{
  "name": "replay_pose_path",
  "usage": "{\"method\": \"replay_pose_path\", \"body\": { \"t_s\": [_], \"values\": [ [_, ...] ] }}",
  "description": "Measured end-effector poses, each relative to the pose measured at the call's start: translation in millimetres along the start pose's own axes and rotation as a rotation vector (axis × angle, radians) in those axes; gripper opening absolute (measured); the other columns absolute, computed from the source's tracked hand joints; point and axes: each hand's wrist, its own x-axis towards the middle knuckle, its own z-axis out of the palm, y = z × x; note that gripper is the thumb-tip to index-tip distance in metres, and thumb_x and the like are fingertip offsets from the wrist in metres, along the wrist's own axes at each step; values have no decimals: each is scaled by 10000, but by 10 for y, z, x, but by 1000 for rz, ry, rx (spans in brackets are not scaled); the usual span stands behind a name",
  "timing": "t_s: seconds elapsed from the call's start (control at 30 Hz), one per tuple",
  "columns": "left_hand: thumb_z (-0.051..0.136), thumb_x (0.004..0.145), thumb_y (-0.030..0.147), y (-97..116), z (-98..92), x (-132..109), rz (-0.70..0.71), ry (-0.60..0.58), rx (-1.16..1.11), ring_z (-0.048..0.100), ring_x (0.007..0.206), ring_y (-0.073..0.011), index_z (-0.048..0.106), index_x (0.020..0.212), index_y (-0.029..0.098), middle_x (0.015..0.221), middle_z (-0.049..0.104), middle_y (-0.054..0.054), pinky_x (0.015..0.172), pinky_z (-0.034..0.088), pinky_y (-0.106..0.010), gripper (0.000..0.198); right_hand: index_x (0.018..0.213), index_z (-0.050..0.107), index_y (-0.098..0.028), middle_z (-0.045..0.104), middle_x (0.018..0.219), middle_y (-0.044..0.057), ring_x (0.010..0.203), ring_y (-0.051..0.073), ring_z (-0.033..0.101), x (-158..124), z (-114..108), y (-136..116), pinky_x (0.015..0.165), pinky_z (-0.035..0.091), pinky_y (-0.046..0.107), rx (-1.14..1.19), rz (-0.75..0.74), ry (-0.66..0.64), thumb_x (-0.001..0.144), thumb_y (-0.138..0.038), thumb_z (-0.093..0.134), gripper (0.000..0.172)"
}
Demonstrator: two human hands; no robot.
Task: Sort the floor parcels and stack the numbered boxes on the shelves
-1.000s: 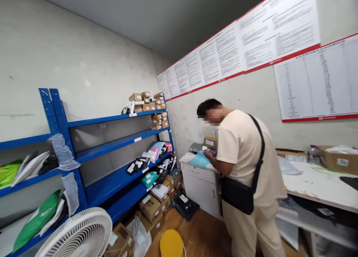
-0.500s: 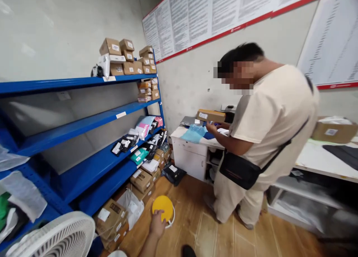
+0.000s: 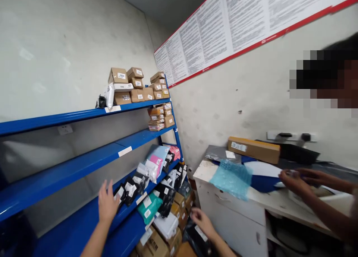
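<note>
We have moved close to the blue shelf (image 3: pixel 69 232): our left hand (image 3: pixel 107 204), up from the floor, now hovers empty, fingers spread, beside black mailer bags (image 3: pixel 128 188); our right hand (image 3: pixel 203 221), loosely open, nears a black parcel (image 3: pixel 195 239) below.

I cannot read any words here. The big white sheets (image 3: pixel 246 22) on the wall are full of tiny black print with red edges, too small for me. The brown boxes (image 3: pixel 118 75) on the top shelf (image 3: pixel 84 115) have white stickers with dark numbers, all blurry. The long box (image 3: pixel 254 149) on the desk (image 3: pixel 205 169) has a white label, also blurry. The small bags (image 3: pixel 131 184) have stickers I cannot read.
</note>
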Motion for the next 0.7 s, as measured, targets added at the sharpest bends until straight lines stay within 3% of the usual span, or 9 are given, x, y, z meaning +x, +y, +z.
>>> {"method": "replay_pose_path", "body": {
  "t_s": [0.07,0.17,0.3,0.4,0.57,0.63,0.7],
  "values": [
    [416,929,292,-83,-309,669,54,84,84,279,1436,-362,399,1448,73,1535,302,-238,1159,293,-512,564,824,643,-284,649,639,13,669,309,685,781,299,-457,727,575,517,42,-111,-47,599,-530,621,334],
    [451,929,292,-195,-740,1599,120,223,165,272,1443,-359,412,1445,60,1546,286,-245,1165,268,-516,567,1014,610,-224,696,826,59,769,259,687,1764,612,-1365,789,573,454,59,-279,-19,651,-479,621,443],
    [514,919,263,-371,-1049,2611,215,326,281,244,1448,-362,396,1459,96,1583,227,-191,1139,239,-575,577,1181,542,-163,675,1009,122,874,236,666,2512,750,-2452,811,562,408,-14,-507,56,740,-460,615,537],
    [511,939,267,-520,-1052,3157,206,277,389,205,1443,-369,325,1471,48,1585,179,-193,1096,230,-610,605,1217,522,-160,663,1054,121,884,233,653,2833,815,-2919,841,541,416,-144,-634,102,783,-405,610,506],
    [354,980,411,-779,-847,3822,87,215,504,162,1451,-342,197,1463,-83,1558,204,-247,1095,237,-539,708,1234,501,-128,642,1135,162,1014,282,635,3525,1078,-3282,907,510,433,-348,-716,152,789,-352,636,516],
    [136,925,639,-887,-772,4046,108,241,496,208,1434,-352,259,1433,-107,1533,260,-251,1064,266,-526,911,1248,490,-125,625,1177,178,1057,303,619,3916,1222,-3443,927,500,452,-395,-723,185,800,-373,636,533],
    [-70,712,837,-997,-707,4227,127,272,476,287,1391,-373,358,1368,-130,1495,322,-263,1010,304,-523,1245,1236,498,-131,624,1170,178,1072,322,608,4351,1377,-3652,935,493,472,-433,-754,226,818,-383,620,503]
  ]
}}
